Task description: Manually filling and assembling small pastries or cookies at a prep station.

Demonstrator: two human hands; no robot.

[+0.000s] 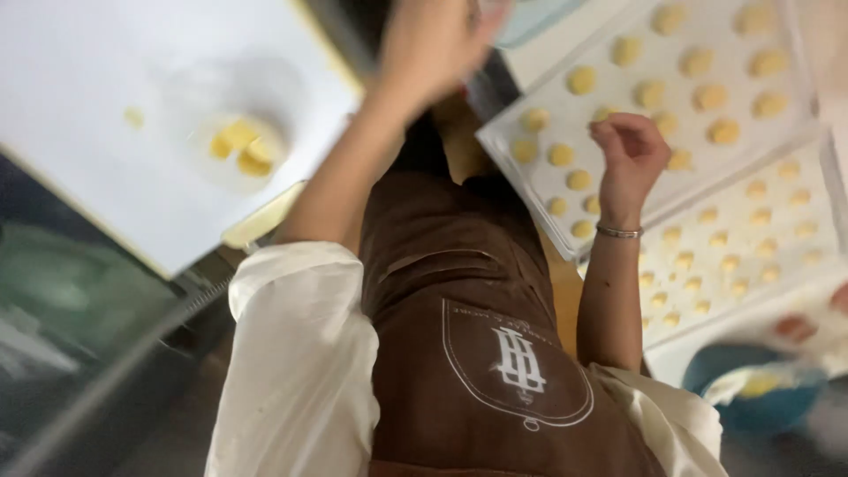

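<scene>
A person in a brown apron and white sleeves stands over a work surface, both bare arms stretched away toward the far side of the scene. The right hand, with a thin metal bracelet at the wrist, hangs above the near left part of a white tray lined with rows of small round yellow dough balls. Its fingers are curled loosely inward, half closed toward the palm. Nothing can be seen between them, and it cannot be told whether they have hold of a small piece. The dough balls nearest that hand lie just beside and under it on the tray. The left hand is raised at the far edge of the scene, left of the tray, and is smeared by motion. How far it is open, and whether it has hold of anything, cannot be told. A second white tray of smaller yellow dough pieces lies to the right, touching the first. To the left, well apart from both hands, a white board bears a shallow clear dish with a few yellow pieces in it. A blue bowl with something pale yellow inside sits at the near right, blurred.
</scene>
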